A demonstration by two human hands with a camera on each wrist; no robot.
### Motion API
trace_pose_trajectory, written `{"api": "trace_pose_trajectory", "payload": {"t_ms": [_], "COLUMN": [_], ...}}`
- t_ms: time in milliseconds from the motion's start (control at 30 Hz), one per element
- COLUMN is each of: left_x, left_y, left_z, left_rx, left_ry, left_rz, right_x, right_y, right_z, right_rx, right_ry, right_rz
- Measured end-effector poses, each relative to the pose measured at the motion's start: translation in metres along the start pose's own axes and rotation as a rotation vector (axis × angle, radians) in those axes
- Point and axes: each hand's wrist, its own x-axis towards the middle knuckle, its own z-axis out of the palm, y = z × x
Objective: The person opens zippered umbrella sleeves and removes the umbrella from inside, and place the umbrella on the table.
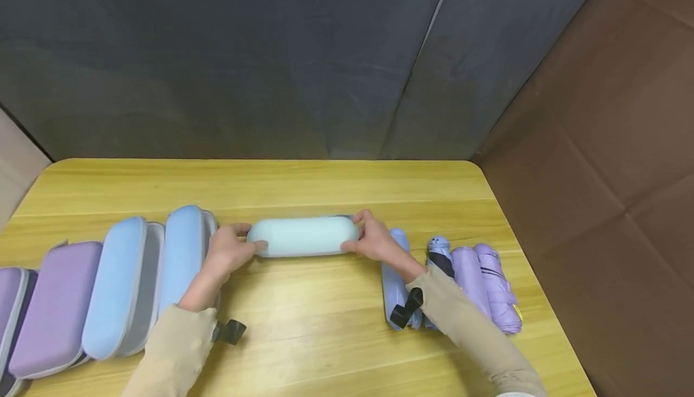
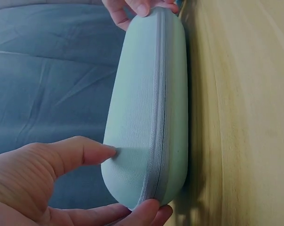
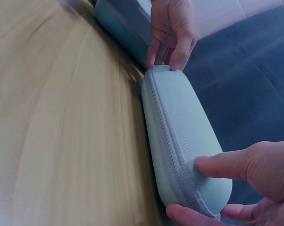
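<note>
A mint-green zippered hard case [image 1: 303,236] lies crosswise in the middle of the table, between both hands. Along its side runs a grey zipper [image 2: 157,99], which looks closed. My left hand [image 1: 230,249] grips the case's left end, thumb on top and fingers around the end. At the other end my right hand [image 1: 375,239] holds it the same way, its thumb [image 3: 222,165] pressing the upper shell. In both wrist views the case is at or very near the tabletop; whether it touches I cannot tell.
Blue cases [image 1: 116,285] and purple cases [image 1: 59,306], some partly open, stand at the left of the wooden table [image 1: 303,337]. To the right lie folded umbrellas, blue [image 1: 394,288] and purple [image 1: 470,279], partly under my right forearm. A dark curtain [image 1: 244,71] backs the table.
</note>
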Motion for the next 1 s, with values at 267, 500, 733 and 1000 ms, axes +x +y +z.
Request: {"api": "trace_pose_trajectory", "payload": {"t_ms": [267, 500, 733, 1000], "left_x": [-0.002, 0.001, 0.005, 0.006], "left_y": [0.002, 0.009, 0.009, 0.001], "left_z": [0.004, 0.011, 0.012, 0.013], "left_rx": [0.146, 0.366, 0.428, 0.434], "left_ry": [0.024, 0.045, 0.051, 0.065], "left_rz": [0.104, 0.306, 0.518, 0.582], "right_x": [0.001, 0.01, 0.022, 0.042], "right_y": [0.003, 0.003, -0.002, -0.001], "right_z": [-0.001, -0.01, -0.013, -0.017], "right_rx": [-0.013, -0.063, -0.174, -0.124], "right_ry": [-0.028, -0.093, -0.156, -0.203], "right_rz": [0.001, -0.036, -0.068, -0.103]}}
